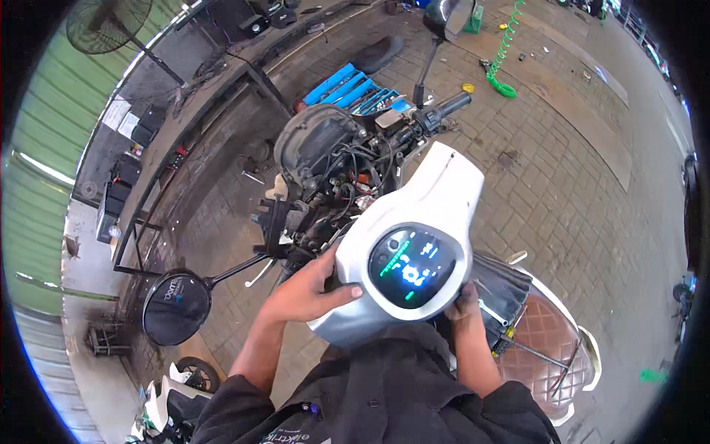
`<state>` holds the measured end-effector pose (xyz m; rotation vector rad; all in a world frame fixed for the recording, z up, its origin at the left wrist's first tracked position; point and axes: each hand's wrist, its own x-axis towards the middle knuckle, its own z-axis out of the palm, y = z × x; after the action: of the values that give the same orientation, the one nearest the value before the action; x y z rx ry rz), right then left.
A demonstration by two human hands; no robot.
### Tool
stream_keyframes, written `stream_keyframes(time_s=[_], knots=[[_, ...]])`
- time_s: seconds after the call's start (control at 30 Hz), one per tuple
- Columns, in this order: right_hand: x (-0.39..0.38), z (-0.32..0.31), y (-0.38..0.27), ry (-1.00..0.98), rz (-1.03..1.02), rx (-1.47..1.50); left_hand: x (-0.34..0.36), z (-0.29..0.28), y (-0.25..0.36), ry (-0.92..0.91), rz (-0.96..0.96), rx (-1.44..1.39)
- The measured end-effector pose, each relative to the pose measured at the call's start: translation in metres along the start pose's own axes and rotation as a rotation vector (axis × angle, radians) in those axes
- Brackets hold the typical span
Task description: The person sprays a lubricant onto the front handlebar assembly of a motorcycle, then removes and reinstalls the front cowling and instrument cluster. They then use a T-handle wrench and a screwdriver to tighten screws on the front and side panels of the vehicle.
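A white scooter handlebar cover [425, 194] with a round lit display [416, 265] is held close in front of my body. My left hand [314, 287] grips its left edge, thumb on the upper face and the other fingers partly hidden at its side. On the opposite edge, my right hand [464, 302] holds the cover near the display, most of its fingers out of sight underneath. Past the cover lies the scooter's opened handlebar area, with bare wiring [355, 174] and a dark round headlamp housing [318, 140].
Mirrors stand out left [176, 307] and far [447, 18]. To the right is a brown quilted seat [543, 344] with a wrench [494, 312] and other tools nearby. A blue toolbox [347, 89] sits beyond the scooter. A green coiled hose [501, 81] hangs to the paving; a workbench [174, 140] runs along the left.
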<state>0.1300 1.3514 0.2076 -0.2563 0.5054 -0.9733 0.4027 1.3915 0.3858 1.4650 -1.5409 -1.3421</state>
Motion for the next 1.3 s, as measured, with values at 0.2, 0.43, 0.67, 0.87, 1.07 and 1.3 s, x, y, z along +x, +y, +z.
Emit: stream_keyframes(time_s=[0.2,0.43,0.67,0.87,1.07,1.3], knots=[[-0.033,0.034,-0.028,0.192,-0.199,0.024,-0.077,0.015,-0.044,0.770,0.147,0.385],[-0.010,0.011,-0.023,0.040,-0.189,0.022,-0.109,-0.019,-0.110,0.718,-0.372,1.021],[-0.005,0.018,-0.031,-0.068,-0.121,-0.070,-0.094,-0.032,-0.107,0.540,-0.500,0.979],[-0.014,0.009,-0.014,-0.025,-0.096,-0.054,-0.084,-0.035,-0.110,0.551,-0.596,0.958],[-0.028,0.000,-0.028,0.089,-0.124,-0.132,-0.087,-0.023,-0.114,0.688,-0.452,1.022],[-0.020,0.041,-0.091,0.041,-0.256,-0.498,-0.084,0.013,-0.041,0.644,-0.145,0.756]])
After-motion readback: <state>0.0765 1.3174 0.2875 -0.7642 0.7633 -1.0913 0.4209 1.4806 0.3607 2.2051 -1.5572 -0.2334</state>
